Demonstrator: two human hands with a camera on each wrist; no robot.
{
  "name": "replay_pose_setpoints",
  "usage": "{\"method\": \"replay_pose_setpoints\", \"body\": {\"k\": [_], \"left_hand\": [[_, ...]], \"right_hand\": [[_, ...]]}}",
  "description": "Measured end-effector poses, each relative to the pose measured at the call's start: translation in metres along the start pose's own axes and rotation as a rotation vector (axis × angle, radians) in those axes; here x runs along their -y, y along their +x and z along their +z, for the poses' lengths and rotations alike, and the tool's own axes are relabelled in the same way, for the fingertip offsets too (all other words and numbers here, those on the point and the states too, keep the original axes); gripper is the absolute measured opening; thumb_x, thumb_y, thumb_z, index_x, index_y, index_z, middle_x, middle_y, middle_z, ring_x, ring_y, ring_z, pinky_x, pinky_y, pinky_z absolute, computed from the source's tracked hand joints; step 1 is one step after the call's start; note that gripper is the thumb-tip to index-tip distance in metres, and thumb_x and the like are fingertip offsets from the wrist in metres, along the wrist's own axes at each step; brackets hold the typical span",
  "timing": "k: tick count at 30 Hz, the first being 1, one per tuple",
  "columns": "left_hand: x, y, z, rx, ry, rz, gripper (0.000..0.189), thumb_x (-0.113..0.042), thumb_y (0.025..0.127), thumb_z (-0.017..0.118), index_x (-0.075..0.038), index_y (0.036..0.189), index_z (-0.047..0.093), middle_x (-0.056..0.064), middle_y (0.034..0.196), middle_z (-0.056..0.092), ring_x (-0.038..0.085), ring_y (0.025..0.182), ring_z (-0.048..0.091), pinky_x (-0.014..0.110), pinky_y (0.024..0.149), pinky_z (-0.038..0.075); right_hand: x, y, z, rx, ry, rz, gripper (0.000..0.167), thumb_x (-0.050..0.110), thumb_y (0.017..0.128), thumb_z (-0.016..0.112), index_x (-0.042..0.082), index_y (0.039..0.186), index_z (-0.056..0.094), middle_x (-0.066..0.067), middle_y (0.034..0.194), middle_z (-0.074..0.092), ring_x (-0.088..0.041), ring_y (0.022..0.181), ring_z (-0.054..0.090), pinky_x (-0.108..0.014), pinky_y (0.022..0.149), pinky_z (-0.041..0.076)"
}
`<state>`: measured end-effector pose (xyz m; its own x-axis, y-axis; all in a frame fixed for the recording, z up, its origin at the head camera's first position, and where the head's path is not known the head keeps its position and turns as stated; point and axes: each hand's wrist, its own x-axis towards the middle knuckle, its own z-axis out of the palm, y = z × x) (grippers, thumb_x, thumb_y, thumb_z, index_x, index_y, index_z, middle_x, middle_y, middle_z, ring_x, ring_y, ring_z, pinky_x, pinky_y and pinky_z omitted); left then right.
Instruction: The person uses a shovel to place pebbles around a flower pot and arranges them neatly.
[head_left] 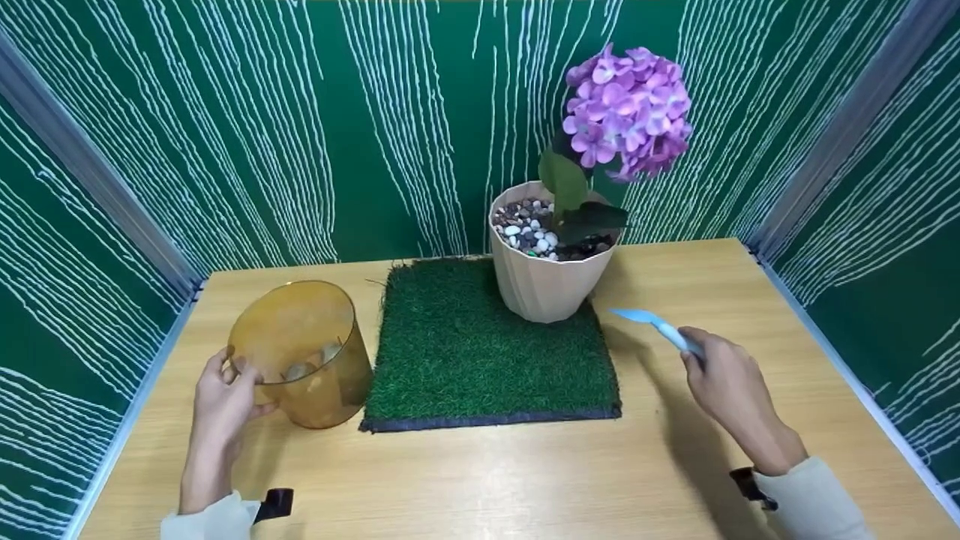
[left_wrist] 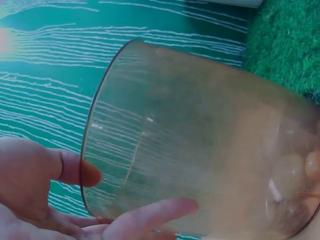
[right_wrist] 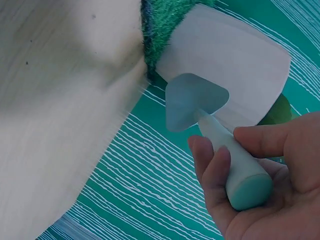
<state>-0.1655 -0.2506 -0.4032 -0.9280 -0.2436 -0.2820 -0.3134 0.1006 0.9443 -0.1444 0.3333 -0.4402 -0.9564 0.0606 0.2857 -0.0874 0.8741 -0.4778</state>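
Note:
At the left of the table, my left hand grips the rim of a see-through amber container, thumb over the rim and fingers along the outside wall. A few rounded, stone-like pieces lie in its bottom. My right hand holds a small light-blue trowel by its handle, above the table. In the right wrist view the trowel's flat blade shows in front of the pale pot. That flowerpot holds pebbles and a purple hydrangea; the trowel's tip points towards it, apart from it.
A square green turf mat lies mid-table, with the pot on its back right corner and the container beside its left edge. Green walls with white streaks enclose the wooden table at the back and both sides.

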Motion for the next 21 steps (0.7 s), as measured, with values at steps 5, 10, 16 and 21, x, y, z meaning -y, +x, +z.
{"method": "replay_pose_setpoints", "body": {"k": [5,10,16,21], "left_hand": [[0.003,-0.004,-0.008,0.018,0.034,-0.002,0.08,-0.014,0.107,0.042,-0.01,0.17,-0.008,0.017,0.176,0.011,0.036,0.151,0.032,0.028,0.075,0.063],[0.006,-0.009,-0.017,0.038,0.058,-0.005,0.08,-0.012,0.106,0.042,-0.008,0.17,-0.006,0.019,0.176,0.008,0.038,0.149,0.033,0.029,0.077,0.064],[0.008,-0.013,-0.025,0.048,0.104,-0.04,0.08,-0.014,0.106,0.044,-0.007,0.17,-0.004,0.021,0.176,0.01,0.032,0.134,0.044,0.035,0.082,0.065],[0.009,-0.018,-0.031,0.065,0.117,-0.051,0.08,-0.007,0.103,0.041,-0.007,0.17,-0.004,0.022,0.175,0.009,0.025,0.12,0.048,0.036,0.082,0.065]], "right_hand": [[0.003,0.0,-0.006,-0.008,0.02,-0.011,0.033,-0.004,0.1,0.062,-0.016,0.131,0.063,-0.035,0.111,0.07,-0.035,0.078,0.061,-0.053,0.069,0.052],[0.008,-0.001,-0.013,-0.001,0.031,0.021,0.034,0.0,0.101,0.064,-0.014,0.132,0.064,-0.032,0.112,0.069,-0.033,0.079,0.058,-0.038,0.062,0.045],[0.01,-0.002,-0.019,-0.017,0.054,0.026,0.032,0.002,0.101,0.067,-0.011,0.13,0.068,-0.031,0.115,0.069,-0.034,0.085,0.059,-0.035,0.065,0.048],[0.012,-0.002,-0.024,-0.096,0.087,-0.002,0.026,0.002,0.098,0.07,-0.008,0.122,0.074,-0.028,0.113,0.072,-0.034,0.086,0.061,-0.017,0.067,0.045]]}}
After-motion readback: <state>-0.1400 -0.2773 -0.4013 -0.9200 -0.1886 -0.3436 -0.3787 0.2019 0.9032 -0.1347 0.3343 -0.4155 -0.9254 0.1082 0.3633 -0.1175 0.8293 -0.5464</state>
